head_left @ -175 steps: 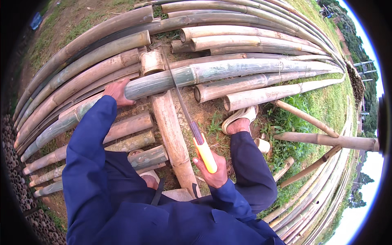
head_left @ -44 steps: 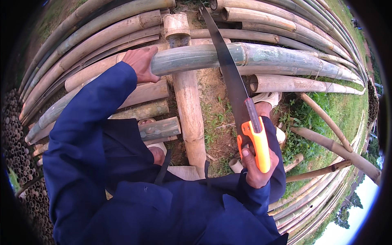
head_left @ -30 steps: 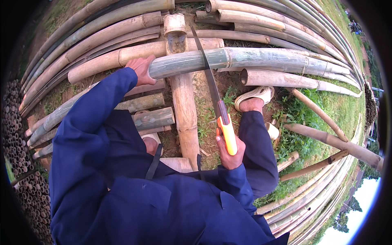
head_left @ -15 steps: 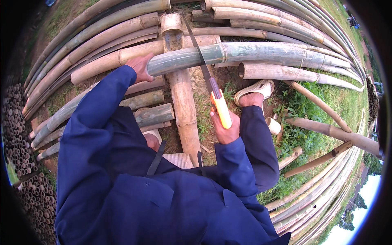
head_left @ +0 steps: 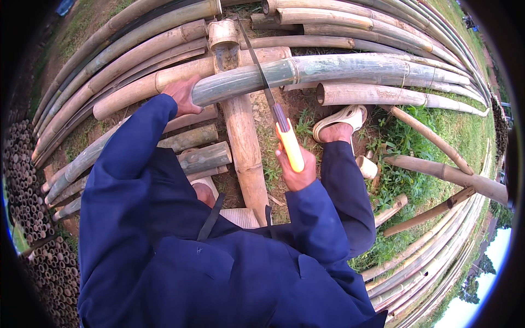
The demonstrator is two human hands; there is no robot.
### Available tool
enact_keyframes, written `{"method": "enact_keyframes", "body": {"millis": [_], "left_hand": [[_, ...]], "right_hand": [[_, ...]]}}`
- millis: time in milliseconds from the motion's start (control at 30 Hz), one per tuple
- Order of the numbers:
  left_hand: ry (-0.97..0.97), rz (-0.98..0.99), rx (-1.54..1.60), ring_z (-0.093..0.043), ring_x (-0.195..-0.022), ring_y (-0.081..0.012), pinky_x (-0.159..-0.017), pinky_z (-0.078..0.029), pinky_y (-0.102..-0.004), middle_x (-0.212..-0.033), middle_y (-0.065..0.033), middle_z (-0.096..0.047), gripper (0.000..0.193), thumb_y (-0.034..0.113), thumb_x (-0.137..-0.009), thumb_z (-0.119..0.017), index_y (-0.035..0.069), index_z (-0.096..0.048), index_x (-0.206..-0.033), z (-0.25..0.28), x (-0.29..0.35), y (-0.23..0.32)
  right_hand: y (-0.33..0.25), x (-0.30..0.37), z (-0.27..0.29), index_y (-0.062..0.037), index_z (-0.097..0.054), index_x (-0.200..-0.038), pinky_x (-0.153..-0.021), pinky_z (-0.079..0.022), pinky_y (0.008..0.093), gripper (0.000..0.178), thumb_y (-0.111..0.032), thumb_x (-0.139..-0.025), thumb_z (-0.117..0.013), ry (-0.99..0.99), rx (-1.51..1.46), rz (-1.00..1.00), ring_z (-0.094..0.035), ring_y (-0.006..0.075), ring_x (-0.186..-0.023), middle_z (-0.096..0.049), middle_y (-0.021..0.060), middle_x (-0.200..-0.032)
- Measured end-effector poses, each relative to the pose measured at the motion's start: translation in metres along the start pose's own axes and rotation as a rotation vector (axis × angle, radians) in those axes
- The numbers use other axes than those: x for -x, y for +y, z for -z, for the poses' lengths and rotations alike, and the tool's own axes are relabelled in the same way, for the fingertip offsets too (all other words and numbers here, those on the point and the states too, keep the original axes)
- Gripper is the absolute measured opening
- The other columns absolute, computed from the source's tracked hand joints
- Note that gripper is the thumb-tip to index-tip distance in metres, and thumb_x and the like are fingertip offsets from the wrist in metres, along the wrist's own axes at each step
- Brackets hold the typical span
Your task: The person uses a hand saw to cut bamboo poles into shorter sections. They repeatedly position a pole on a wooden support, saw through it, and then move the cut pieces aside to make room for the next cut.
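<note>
A thick greenish-grey bamboo pole (head_left: 339, 66) lies across the top of an upright-looking bamboo post (head_left: 240, 136) in front of me. My left hand (head_left: 183, 95) grips the pole's left end, the thumb below it and some fingers hidden behind. In my right hand (head_left: 298, 168) is a handsaw (head_left: 290, 145) with a yellow-orange handle, the fingers wrapped round its lower part. The saw's long narrow blade slants up and leftward across the pole, just left of a node ring. Whether the teeth have bitten into the bamboo I cannot tell.
Long bamboo poles (head_left: 136, 38) lie beyond the work and curve off to both sides. Short cut lengths (head_left: 205, 157) lie beside my left leg. Stacked bamboo pieces (head_left: 49, 268) stand far left. Right of my sandalled foot (head_left: 342, 124) are weeds and a slanting bamboo prop (head_left: 448, 174).
The view has shifted slightly, so the pole and saw appear a little farther left. Both hands keep their hold, and the blade crosses the pole at about the same spot.
</note>
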State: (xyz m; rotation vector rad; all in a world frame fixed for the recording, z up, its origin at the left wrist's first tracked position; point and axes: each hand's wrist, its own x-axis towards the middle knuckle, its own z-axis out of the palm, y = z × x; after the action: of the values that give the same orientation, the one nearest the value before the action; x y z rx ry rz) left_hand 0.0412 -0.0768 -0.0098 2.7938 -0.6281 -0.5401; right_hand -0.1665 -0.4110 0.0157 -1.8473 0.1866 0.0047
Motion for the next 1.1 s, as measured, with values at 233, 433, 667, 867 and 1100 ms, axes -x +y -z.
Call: {"method": "enact_keyframes", "body": {"millis": [233,433,667,867,1100], "left_hand": [[-0.014,0.022,0.000,-0.066,-0.099,-0.0470,-0.089,-0.052,-0.0509,-0.104,-0.0278,-0.069,0.083,0.040,-0.063,-0.083,0.004,-0.052,-0.131,-0.005,0.000,0.004],[0.127,0.024,-0.204,-0.066,-0.106,-0.0441,-0.093,-0.051,-0.0516,-0.112,-0.0270,-0.069,0.090,0.065,-0.076,-0.075,0.006,-0.050,-0.139,-0.007,0.003,0.014],[0.255,0.405,-0.048,-0.069,-0.102,-0.0412,-0.091,-0.053,-0.0520,-0.104,-0.0240,-0.072,0.075,0.070,-0.101,-0.033,0.006,-0.068,-0.119,-0.018,0.003,0.026],[0.258,0.426,-0.042,-0.068,-0.100,-0.0408,-0.091,-0.051,-0.0521,-0.103,-0.0212,-0.073,0.058,0.054,-0.106,-0.035,0.009,-0.070,-0.115,-0.026,0.006,0.037],[0.510,0.428,-0.070,-0.067,-0.105,-0.0348,-0.097,-0.047,-0.0456,-0.109,-0.0178,-0.072,0.048,0.046,-0.104,-0.042,0.010,-0.071,-0.112,-0.035,-0.001,0.044]], "right_hand": [[-0.014,0.086,0.031,0.0040,-0.070,-0.113,-0.062,-0.051,0.0313,0.025,-0.003,-0.089,-0.072,0.040,0.105,-0.029,-0.066,0.0159,-0.063,-0.067,0.0118,-0.073],[0.001,-0.050,-0.023,0.0051,-0.071,-0.098,-0.066,-0.051,0.0301,0.014,-0.007,-0.091,-0.074,0.058,0.069,0.081,-0.064,0.0123,-0.070,-0.071,0.0098,-0.078],[0.010,-0.016,-0.015,0.0035,-0.069,-0.098,-0.061,-0.049,0.0297,0.013,-0.006,-0.091,-0.073,0.043,-0.008,0.023,-0.058,0.0111,-0.065,-0.066,0.0067,-0.075],[-0.015,0.130,0.036,0.0054,-0.066,-0.127,-0.067,-0.054,0.0291,0.039,0.000,-0.089,-0.070,0.020,0.207,0.069,-0.071,0.0178,-0.068,-0.071,0.0136,-0.079],[0.018,-0.043,-0.025,0.0043,-0.069,-0.100,-0.058,-0.044,0.0266,0.011,-0.004,-0.094,-0.071,0.042,0.025,0.077,-0.052,0.0069,-0.063,-0.064,0.0007,-0.074]]}}
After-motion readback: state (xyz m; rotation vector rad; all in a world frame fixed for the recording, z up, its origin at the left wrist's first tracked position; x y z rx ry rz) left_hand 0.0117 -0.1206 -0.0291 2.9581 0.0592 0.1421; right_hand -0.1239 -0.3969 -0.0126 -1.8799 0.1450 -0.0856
